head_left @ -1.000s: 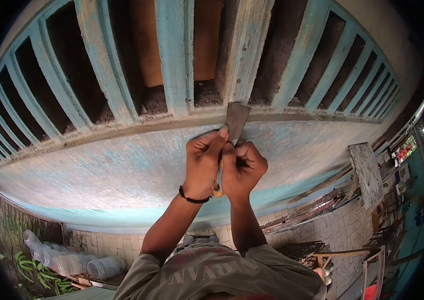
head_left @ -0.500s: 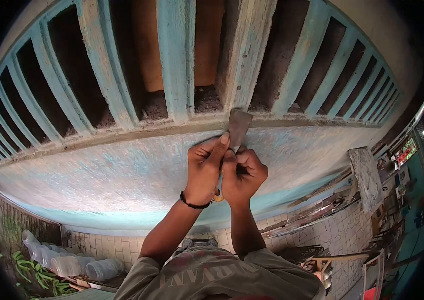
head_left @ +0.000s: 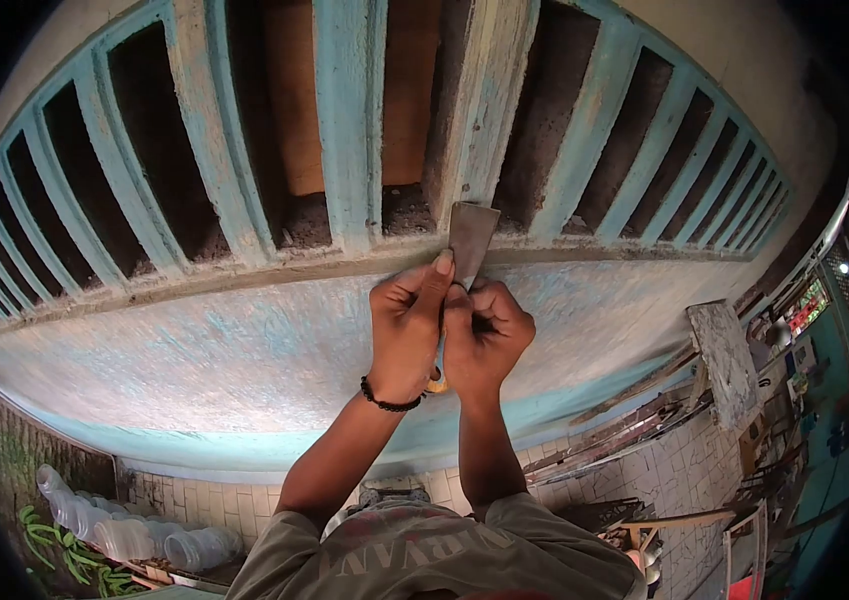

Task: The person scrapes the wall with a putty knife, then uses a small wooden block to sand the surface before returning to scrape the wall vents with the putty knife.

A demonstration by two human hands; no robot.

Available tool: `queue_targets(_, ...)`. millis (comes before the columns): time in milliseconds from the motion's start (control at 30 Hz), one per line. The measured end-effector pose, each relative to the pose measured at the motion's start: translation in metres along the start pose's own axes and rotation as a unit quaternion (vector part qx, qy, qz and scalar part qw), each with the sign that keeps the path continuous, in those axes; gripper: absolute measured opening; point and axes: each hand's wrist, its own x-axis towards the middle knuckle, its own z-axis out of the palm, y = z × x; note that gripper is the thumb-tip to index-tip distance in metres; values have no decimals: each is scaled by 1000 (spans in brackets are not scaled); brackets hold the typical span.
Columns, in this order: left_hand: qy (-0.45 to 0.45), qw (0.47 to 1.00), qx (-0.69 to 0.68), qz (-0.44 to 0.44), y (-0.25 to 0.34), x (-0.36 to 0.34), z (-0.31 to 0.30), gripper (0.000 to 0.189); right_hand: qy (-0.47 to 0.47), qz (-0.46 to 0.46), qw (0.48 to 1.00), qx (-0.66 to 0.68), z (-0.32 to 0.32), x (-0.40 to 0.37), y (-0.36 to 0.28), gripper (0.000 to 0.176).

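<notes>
Your left hand [head_left: 406, 325] and right hand [head_left: 487, 340] together, clamped on flat grey metal scraper [head_left: 473, 236], likely for steadiness; it points beyond them, toward peeling blue-and-beige upright bar [head_left: 493, 115].

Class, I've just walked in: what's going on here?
A person has a scraper in the left grip and right grip, set close together. Its blade points away from the person, across the ledge below the bars; whether it touches is hard to tell. Below, the wall is patchy blue and pale.
</notes>
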Motion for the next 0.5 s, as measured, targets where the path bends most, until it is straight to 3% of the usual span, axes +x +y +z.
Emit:
queue_targets(200, -3, 1000, 9, -18, 0, 3, -4, 35, 13, 31, 999, -19, 5, -4, -10, 30)
queue_targets(500, -11, 997, -41, -72, 16, 4, -2, 33, 37, 9, 999, 0, 14, 2, -17, 27)
